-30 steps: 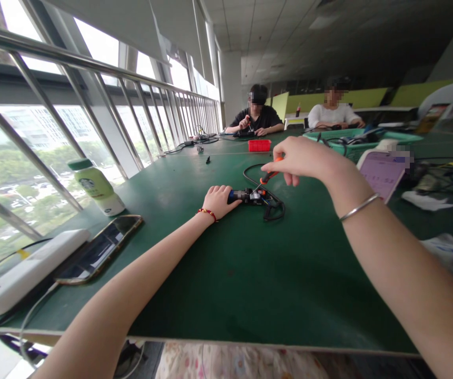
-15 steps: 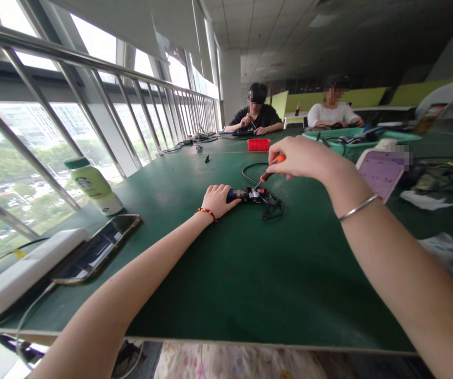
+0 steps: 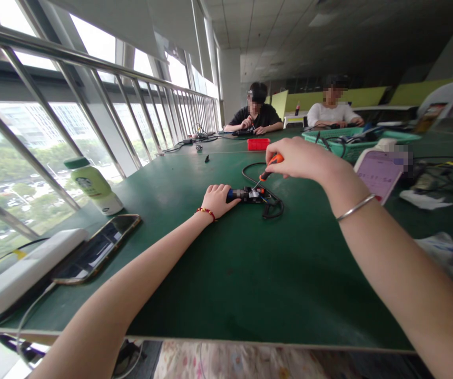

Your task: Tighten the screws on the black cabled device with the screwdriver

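My left hand (image 3: 215, 200) is wrapped around the blue end of a blue-and-black corded device (image 3: 246, 195), which lies on the green table. At the device's right end its inside shows, with small wires and a pale part; finer detail is too small to make out. Above it, my right hand (image 3: 295, 158) grips the orange-and-black handle of a screwdriver (image 3: 266, 173). The shaft slants down to the left, and its tip is at the exposed part of the device. A black cord (image 3: 276, 210) curls around the device's right side.
A red tray (image 3: 258, 144) and a green basket (image 3: 392, 138) of cables stand farther back. To the right are a lit phone (image 3: 380, 171) and tissue (image 3: 424, 200). On the left are a bottle (image 3: 92, 184), a phone (image 3: 100, 247) and a power strip (image 3: 32, 271). Other people sit opposite.
My right hand and the screwdriver handle have shifted slightly left. The screwdriver tip stays at the device, and my left hand keeps its place.
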### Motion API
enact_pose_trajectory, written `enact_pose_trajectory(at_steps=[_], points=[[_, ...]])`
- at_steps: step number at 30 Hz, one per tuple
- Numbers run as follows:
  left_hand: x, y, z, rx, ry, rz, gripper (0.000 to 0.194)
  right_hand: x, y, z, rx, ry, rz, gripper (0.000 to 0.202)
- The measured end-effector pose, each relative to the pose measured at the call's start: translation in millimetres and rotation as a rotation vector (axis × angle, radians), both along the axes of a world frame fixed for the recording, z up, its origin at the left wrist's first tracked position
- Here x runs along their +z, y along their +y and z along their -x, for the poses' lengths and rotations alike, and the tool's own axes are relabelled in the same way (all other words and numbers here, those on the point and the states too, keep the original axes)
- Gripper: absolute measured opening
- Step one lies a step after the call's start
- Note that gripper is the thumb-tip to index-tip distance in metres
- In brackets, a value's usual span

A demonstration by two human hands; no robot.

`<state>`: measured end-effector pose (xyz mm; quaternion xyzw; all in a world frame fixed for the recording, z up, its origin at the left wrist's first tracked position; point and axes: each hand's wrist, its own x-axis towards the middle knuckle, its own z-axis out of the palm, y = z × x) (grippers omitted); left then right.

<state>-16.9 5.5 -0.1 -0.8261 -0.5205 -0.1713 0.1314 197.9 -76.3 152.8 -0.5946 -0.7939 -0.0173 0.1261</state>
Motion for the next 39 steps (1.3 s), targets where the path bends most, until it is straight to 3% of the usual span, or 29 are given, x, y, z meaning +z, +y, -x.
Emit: enact_pose_trajectory(at_steps=[5, 12, 19, 22, 27, 31, 35, 39], points=[[-0.1, 0, 0, -0.007, -0.012, 0.008, 0.047, 0.9, -6, 4, -0.097, -0.116, 0.081, 0.04], [-1.0, 1, 0, -0.005, -0.006, -0.001, 0.047, -0.7, 1, -2, 0.002, -0.087, -0.003, 0.018], [0.1, 0, -1, -0.008, -0.017, 0.015, 0.044, -2.1, 4, 1, -0.063, -0.119, 0.094, 0.036], [-0.4, 0, -1, -0.004, -0.009, 0.008, 0.045, -3.6, 5, 4, -0.052, -0.114, 0.023, 0.04], [-1.7, 1, 0, -0.006, -0.007, -0.001, 0.047, -6.5, 6, 2, -0.008, -0.08, -0.06, 0.029], [-1.9, 2, 0, -0.01, -0.009, -0.006, 0.047, -5.4, 5, 0, 0.056, -0.038, -0.097, 0.038], [-2.0, 2, 0, -0.007, -0.001, -0.006, 0.048, -1.8, -1, 5, 0.026, -0.037, 0.017, 0.03], [-2.4, 2, 0, -0.011, -0.005, -0.006, 0.047, -0.1, -4, 10, -0.034, -0.052, 0.076, 0.042]])
